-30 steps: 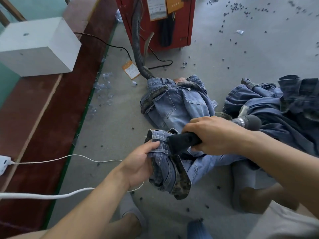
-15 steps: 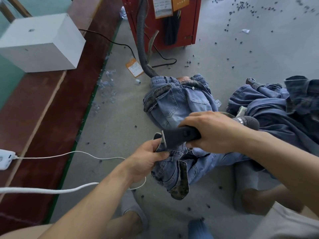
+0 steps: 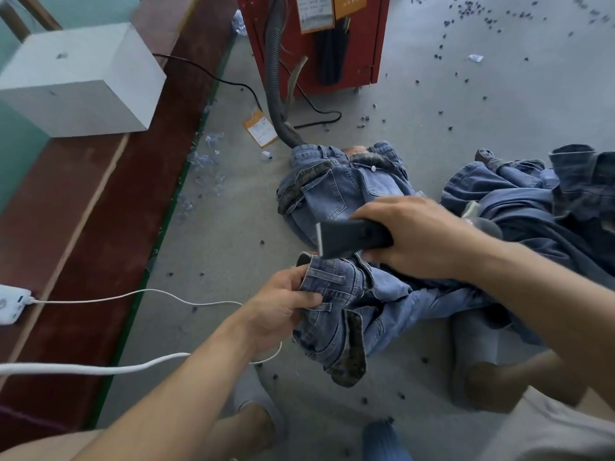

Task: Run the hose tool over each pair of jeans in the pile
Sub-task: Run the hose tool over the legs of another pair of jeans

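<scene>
Right hand (image 3: 419, 239): wrapped around the black nozzle (image 3: 352, 236), mouth just above the waistband.
Left hand (image 3: 283, 311): pinching the held jeans (image 3: 336, 314) at the waistband.
Snag risk: loose denim could suck into the nozzle.
Pile (image 3: 532, 201): probably untreated; mix-up possible.

my jeans (image 3: 336, 304) are faded blue with a dark mottled lining; my nozzle (image 3: 352, 236) is black, the machine (image 3: 362, 44) red, the box (image 3: 80, 78) white, the floor (image 3: 499, 94) grey.

Grey floor (image 3: 466, 104) bears jeans (image 3: 342, 188), tag (image 3: 260, 128), dark bits (image 3: 449, 23).
</scene>
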`<state>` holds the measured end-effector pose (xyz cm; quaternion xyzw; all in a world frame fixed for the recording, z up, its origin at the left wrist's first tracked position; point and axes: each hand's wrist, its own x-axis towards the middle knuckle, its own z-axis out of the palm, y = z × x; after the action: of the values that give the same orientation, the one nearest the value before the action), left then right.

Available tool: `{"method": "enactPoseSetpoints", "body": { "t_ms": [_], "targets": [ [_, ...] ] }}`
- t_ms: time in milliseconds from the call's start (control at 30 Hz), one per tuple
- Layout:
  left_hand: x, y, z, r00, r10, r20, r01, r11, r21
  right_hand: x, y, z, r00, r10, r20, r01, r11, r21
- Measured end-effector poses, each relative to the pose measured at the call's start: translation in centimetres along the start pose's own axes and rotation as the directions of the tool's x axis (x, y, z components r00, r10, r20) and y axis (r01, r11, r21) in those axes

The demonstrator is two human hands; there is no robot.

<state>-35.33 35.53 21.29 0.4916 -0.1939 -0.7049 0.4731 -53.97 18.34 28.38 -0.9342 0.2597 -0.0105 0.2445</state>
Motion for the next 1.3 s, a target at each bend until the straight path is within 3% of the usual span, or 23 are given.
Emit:
{"method": "enactPoseSetpoints", "body": {
  "t_ms": [133, 233, 400, 533, 633, 767, 933, 1067, 1167, 1300],
  "targets": [
    [0.1, 0.1, -0.4, 0.997, -0.02, -0.072, 0.01, 0.991, -0.133, -0.4, 2.8, -1.7, 0.981, 0.123, 0.147, -0.102, 0.984, -0.143],
    [0.2, 0.2, -0.6, 0.995, -0.05, -0.091, 0.026, 0.968, -0.25, -1.0, 2.1, -0.4, 0.964, 0.102, 0.245, -0.049, 0.975, -0.215],
    [0.5, 0.5, -0.8, 0.992, -0.05, -0.115, 0.01, 0.947, -0.322, -0.9, 1.1, 2.0, 0.983, -0.01, 0.184, 0.037, 0.989, -0.144],
    [0.1, 0.8, -1.0, 0.99, -0.071, -0.124, 0.03, 0.953, -0.302, -0.2, 2.7, -0.2, 0.997, 0.065, 0.029, -0.064, 0.997, -0.03],
    [0.1, 0.8, -0.9, 0.99, -0.073, -0.119, 0.032, 0.948, -0.318, -0.4, 3.3, -1.1, 0.99, 0.105, 0.092, -0.096, 0.991, -0.095],
    [0.2, 0.6, -0.9, 0.99, -0.096, -0.101, 0.066, 0.962, -0.266, -1.0, 1.5, 1.0, 0.971, 0.051, 0.231, -0.022, 0.992, -0.125],
    [-0.2, 0.9, -0.9, 0.989, -0.147, -0.005, 0.141, 0.958, -0.248, -0.2, 1.2, 0.1, 0.996, 0.004, 0.084, -0.004, 1.0, 0.005],
    [-0.1, 0.5, -0.1, 0.987, -0.162, -0.009, 0.159, 0.978, -0.138, -0.1, 2.2, -1.8, 0.974, 0.098, 0.202, -0.081, 0.992, -0.092],
    [0.0, 0.2, 0.1, 0.985, -0.171, -0.026, 0.169, 0.984, -0.064, -0.4, 1.1, -0.6, 0.957, 0.083, 0.279, -0.043, 0.988, -0.145],
    [-0.1, 0.4, 0.1, 0.984, -0.167, -0.06, 0.166, 0.986, -0.014, -0.4, -0.5, 0.5, 0.985, -0.035, 0.167, 0.038, 0.999, -0.017]
  ]
}}
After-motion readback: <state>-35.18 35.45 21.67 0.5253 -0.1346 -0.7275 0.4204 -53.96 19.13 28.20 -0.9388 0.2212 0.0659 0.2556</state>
